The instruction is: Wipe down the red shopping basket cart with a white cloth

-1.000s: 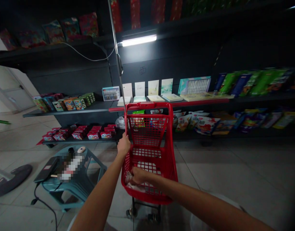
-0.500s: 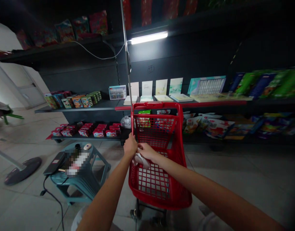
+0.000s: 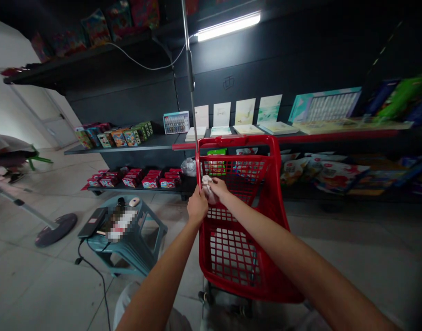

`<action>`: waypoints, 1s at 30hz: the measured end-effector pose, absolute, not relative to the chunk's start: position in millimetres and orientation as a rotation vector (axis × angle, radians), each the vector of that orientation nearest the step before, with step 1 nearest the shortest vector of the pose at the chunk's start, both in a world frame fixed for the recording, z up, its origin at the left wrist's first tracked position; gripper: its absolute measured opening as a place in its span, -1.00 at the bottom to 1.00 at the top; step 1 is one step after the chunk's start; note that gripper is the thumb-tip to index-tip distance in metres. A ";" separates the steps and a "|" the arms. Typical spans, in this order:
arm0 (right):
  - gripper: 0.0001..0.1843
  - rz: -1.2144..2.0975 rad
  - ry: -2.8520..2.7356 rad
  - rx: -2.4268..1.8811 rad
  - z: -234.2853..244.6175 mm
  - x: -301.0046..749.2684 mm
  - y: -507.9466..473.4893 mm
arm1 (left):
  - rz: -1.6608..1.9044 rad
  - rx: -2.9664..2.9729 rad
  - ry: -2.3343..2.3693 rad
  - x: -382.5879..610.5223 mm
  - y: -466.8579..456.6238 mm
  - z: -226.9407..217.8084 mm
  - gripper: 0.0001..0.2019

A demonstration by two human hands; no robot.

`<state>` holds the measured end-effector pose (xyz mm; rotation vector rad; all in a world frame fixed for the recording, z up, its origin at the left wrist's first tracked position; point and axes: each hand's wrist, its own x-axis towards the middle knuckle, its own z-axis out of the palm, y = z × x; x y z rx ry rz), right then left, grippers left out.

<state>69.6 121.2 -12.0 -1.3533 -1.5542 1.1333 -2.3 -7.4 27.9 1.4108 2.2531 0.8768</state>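
- Resting upright on the tiled floor (image 3: 341, 243), one red cart (image 3: 277, 168) is set before the shelves (image 3: 317, 138); its long axis is directed toward them, with the arched frame at the far end.
- Two hands are seen: the cart's left edge is clasped by the left hand (image 3: 197, 205), while one crumpled white cloth (image 3: 211, 196) is clutched in the right hand's (image 3: 220, 187) grip just beside that edge.
- Four upright cards (image 3: 222, 115) are displayed behind, lit by one tube lamp (image 3: 229, 26).
- A blue-grey stool (image 3: 138, 257) is placed left of the cart.
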 end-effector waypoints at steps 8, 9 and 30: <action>-0.68 1.310 -1.645 -1.249 -27.1 62.6 125.1 | 0.840 1.393 2.252 1.9 -7.1 28.6 -0.49; -0.69 1.316 -1.669 -1.248 -29.6 66.6 124.1 | 0.827 1.392 2.249 2.1 -6.9 28.3 -0.49; -0.44 0.211 -2.427 -1.231 -44.7 102.8 141.0 | 0.531 1.880 2.328 24.9 -13.3 34.1 -0.54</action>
